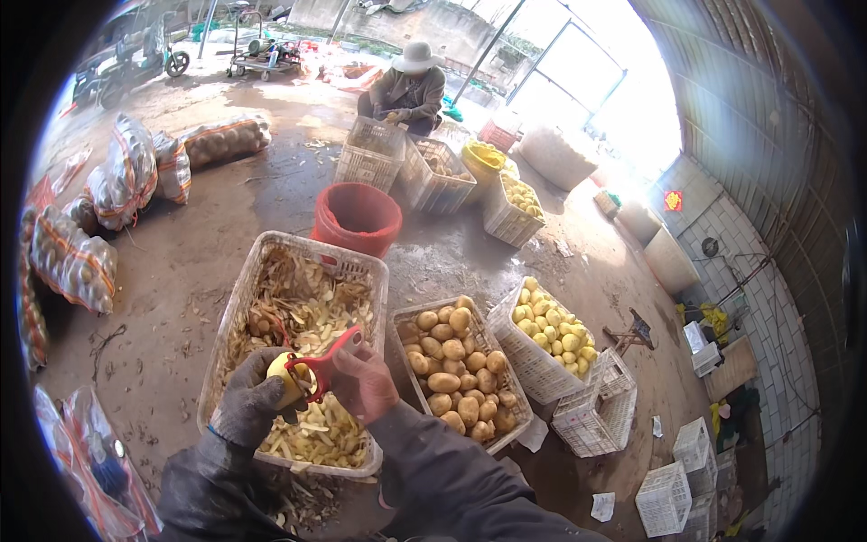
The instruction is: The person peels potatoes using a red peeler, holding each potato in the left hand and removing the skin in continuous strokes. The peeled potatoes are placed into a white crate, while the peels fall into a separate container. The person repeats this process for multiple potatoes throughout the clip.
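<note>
My left hand (252, 395), in a dark knitted work glove, grips a potato (284, 381) whose visible surface is pale yellow and mostly peeled. A red Y-shaped peeler (328, 364) is held by its handle in my bare right hand (366, 383). The peeler's blade end lies against the potato's right side. Both hands are above a plastic crate (230, 318) that holds a heap of potato peelings (318, 433). To the right stands a second crate (405, 314) full of unpeeled potatoes (443, 383).
Peeled potatoes (552, 325) fill a white crate (521, 356) farther right, beside an overturned crate (593, 420). Behind the peelings stands a red bucket (359, 217). A co-worker (412, 88) sits at the back among more crates. Filled mesh sacks (74, 257) lie at left.
</note>
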Action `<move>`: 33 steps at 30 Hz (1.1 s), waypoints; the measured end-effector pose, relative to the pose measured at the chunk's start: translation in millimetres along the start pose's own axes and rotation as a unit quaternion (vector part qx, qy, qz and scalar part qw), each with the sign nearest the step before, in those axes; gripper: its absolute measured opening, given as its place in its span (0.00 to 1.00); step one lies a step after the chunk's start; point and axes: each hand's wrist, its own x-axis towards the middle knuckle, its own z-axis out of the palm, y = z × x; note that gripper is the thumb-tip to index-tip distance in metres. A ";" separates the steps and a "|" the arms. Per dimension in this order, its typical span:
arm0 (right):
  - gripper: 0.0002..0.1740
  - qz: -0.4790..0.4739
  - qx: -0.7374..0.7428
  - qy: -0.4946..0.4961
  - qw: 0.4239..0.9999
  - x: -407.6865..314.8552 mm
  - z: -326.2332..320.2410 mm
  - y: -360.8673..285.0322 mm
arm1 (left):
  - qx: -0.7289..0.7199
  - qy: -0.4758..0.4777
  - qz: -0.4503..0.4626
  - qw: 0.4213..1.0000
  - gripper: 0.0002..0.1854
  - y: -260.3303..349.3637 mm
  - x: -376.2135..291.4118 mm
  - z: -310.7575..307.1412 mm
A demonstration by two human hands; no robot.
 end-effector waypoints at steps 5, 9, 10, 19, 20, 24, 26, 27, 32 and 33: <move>0.12 -0.020 -0.023 0.069 0.997 10.9 -18.1 -16.4 | -0.051 -0.050 -0.004 0.997 0.45 3.1 -5.2 -4.4; 0.11 -0.089 -0.025 0.120 0.988 19.3 -35.7 -39.5 | -0.075 -0.059 0.015 0.995 0.46 5.3 -5.7 -5.4; 0.11 -0.106 -0.032 0.114 0.987 16.8 -31.9 -40.4 | -0.088 -0.047 0.015 0.995 0.46 5.1 -4.1 -2.8; 0.11 -0.031 -0.057 0.012 0.998 -0.7 20.4 -12.2 | -0.038 -0.028 -0.005 0.999 0.46 3.8 -3.6 -7.3; 0.11 -0.056 -0.060 0.026 0.996 1.9 21.3 -16.9 | -0.043 -0.027 -0.010 0.999 0.46 1.5 -0.6 -9.2; 0.07 -0.139 -0.113 0.157 0.971 21.7 -36.8 -41.7 | -0.075 -0.063 -0.019 0.995 0.41 6.4 -6.7 -10.5; 0.07 -0.179 -0.100 0.142 0.968 17.0 -13.8 -44.8 | -0.100 -0.055 -0.003 0.993 0.39 10.3 -9.9 -12.2; 0.07 -0.193 -0.130 0.112 0.966 10.7 -6.4 -49.1 | -0.115 -0.054 0.002 0.992 0.39 9.8 -7.5 -10.1; 0.08 -0.174 -0.142 0.031 0.974 -11.5 42.2 -27.8 | -0.182 -0.061 -0.045 0.980 0.31 -0.3 -6.3 -20.1; 0.09 -0.169 -0.149 0.037 0.974 -17.0 51.2 -19.9 | -0.192 -0.066 -0.049 0.978 0.30 -5.4 -3.1 -21.7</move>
